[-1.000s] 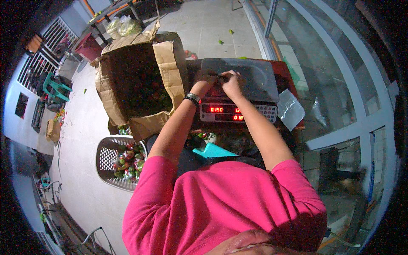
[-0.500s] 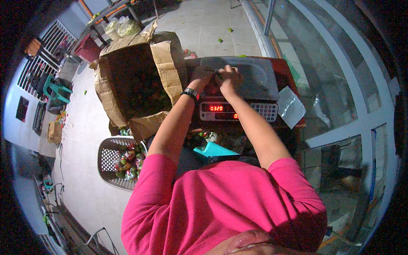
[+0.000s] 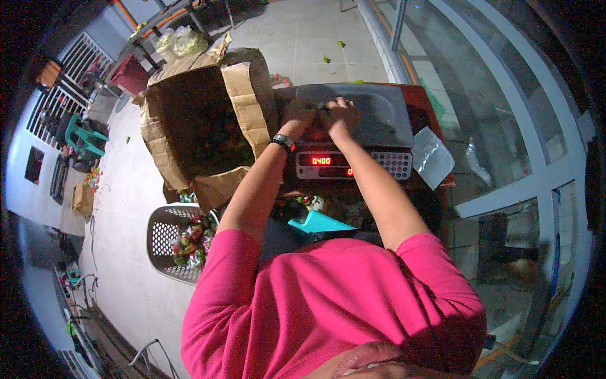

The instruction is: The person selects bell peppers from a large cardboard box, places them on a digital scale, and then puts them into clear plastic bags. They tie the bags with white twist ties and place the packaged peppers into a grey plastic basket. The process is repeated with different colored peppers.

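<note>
A digital scale (image 3: 379, 123) is set on a reddish-brown surface (image 3: 425, 104); its broad platform is dull grey, and its pale front panel is lit by red digits and fitted at the right with rows of small round keys. Part of the display is covered by the right forearm (image 3: 377, 192). Over the platform, the left hand (image 3: 299, 118) and right hand (image 3: 341, 117) are held near each other, fingers curled inward; what is gripped, if anything, cannot be told. The scale is flanked by a creased, open brown carton (image 3: 245, 95) and a flat, translucent plastic bag (image 3: 433, 158).
</note>
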`<state>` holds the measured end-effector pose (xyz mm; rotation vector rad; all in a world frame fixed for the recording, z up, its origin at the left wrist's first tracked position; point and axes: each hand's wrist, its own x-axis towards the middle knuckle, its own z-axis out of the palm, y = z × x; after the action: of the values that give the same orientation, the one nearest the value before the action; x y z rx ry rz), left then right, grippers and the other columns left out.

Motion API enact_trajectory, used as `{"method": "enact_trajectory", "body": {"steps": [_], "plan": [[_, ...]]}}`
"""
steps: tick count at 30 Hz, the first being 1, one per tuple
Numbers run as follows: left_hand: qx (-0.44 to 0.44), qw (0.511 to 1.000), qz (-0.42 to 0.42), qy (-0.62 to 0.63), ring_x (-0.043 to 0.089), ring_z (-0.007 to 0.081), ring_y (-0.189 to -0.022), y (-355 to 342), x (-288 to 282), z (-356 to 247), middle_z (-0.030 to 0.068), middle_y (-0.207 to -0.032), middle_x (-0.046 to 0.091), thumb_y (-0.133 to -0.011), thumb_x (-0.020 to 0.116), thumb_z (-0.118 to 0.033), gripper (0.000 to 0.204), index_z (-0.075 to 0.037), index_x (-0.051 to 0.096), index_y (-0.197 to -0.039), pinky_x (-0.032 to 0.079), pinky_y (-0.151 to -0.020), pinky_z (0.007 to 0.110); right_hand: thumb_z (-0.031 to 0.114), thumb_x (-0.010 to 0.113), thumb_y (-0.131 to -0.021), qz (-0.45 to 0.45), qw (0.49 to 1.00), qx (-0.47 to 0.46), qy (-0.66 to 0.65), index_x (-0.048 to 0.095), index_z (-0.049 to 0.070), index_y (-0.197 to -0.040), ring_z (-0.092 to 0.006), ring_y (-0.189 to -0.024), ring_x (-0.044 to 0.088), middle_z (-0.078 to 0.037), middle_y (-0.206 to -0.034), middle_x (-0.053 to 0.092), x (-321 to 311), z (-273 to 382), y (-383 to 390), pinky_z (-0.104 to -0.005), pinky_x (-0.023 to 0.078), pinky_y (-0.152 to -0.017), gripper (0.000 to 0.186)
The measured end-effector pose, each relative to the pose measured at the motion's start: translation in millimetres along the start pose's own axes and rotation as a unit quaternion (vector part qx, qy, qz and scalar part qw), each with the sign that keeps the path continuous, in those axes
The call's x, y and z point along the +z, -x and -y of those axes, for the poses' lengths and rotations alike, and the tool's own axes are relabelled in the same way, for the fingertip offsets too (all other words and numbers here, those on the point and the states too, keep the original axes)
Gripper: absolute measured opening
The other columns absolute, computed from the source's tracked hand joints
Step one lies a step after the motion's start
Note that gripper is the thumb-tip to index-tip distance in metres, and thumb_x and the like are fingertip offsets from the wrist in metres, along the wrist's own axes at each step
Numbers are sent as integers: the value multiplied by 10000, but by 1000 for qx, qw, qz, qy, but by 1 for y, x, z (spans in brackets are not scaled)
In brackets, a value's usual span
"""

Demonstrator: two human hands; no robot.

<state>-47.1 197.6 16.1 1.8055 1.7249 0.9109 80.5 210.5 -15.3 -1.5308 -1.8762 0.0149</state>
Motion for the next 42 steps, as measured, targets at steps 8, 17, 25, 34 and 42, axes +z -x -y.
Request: {"method": "enact_trajectory", "body": {"steps": [8,17,25,34,42], "plan": [[86,996,6,35,582,296,-797,-8,13,26,136,-888,602,-706,477,-161,230,-63,610,-867,449,-709,351,360,548,-691,61,992,39,-99,562,173,-893,-255,-962,480,-35,-986,522,-15,6,5,-494,313,-814,275],[73,994,-71,-25,544,289,-890,-4,44,61,125,-912,596,-697,506,-168,214,-98,631,-856,408,-807,346,272,521,-724,19,994,23,-107,535,124,-871,-296,-940,485,-79,-965,523,21,-17,3,-479,354,-760,208],[50,989,-107,90,566,245,-711,-16,53,50,91,-776,601,-718,560,-179,180,-68,620,-847,448,-674,330,205,560,-710,9,990,3,-138,542,95,-797,-288,-833,531,-74,-843,547,-16,0,9,-391,406,-685,142],[-176,881,27,439,490,115,-481,15,35,14,14,-648,551,-784,505,-182,139,-65,580,-773,394,-429,255,163,589,-665,-94,965,-51,-239,547,88,-790,-297,-756,527,-69,-834,531,12,-10,11,-376,417,-623,151],[-193,800,27,568,526,160,-578,24,55,20,44,-698,565,-762,500,-155,124,-60,579,-771,417,-509,283,180,578,-654,-66,992,-82,67,572,150,-820,-236,-921,454,-13,-890,518,-29,6,20,-435,325,-788,169]]}}
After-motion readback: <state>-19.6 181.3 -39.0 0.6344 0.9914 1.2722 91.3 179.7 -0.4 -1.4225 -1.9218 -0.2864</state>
